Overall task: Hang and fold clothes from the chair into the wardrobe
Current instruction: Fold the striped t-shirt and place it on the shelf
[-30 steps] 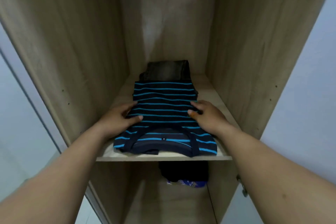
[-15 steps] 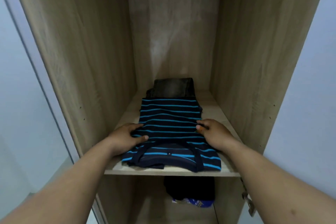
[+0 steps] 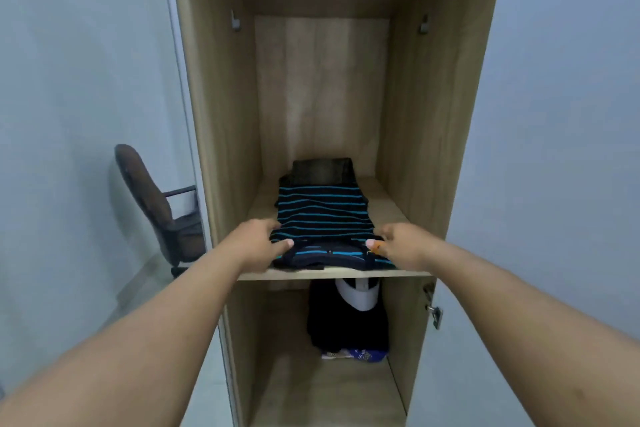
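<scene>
Cloth of this sort is judged soft, light and limp: the folded striped shirt [image 3: 323, 215] will sag and come unfolded if it is lifted by one edge, so it is best taken at both sides of the fold at once, or slid flat along the board. No breakage is to be feared; the risk is judged to be only a spoiled fold or a corner dragged over the front lip.

The shirt is dark navy with thin bright blue stripes running across it, folded into a neat oblong with the neckline turned toward the front. It lies on the middle shelf [image 3: 391, 210] of the wardrobe [image 3: 221, 97], at the centre of the frame, its near edge just at the shelf's front. Behind it, touching or partly under it, a folded dark grey garment [image 3: 322, 172] is seen.

The left hand [image 3: 254, 243] is set at the shirt's near left corner, the thumb laid over the cloth. The right hand [image 3: 403, 241] is set at the near right corner, thumb on top likewise. The cloth appears to be pinched on each side, though the fingers beneath are hidden and this cannot be made sure.

Below the shelf, dark clothing [image 3: 346, 319] is seen with something white [image 3: 356, 295] at its top. A chair [image 3: 156, 204] stands at the middle left of the frame.
</scene>
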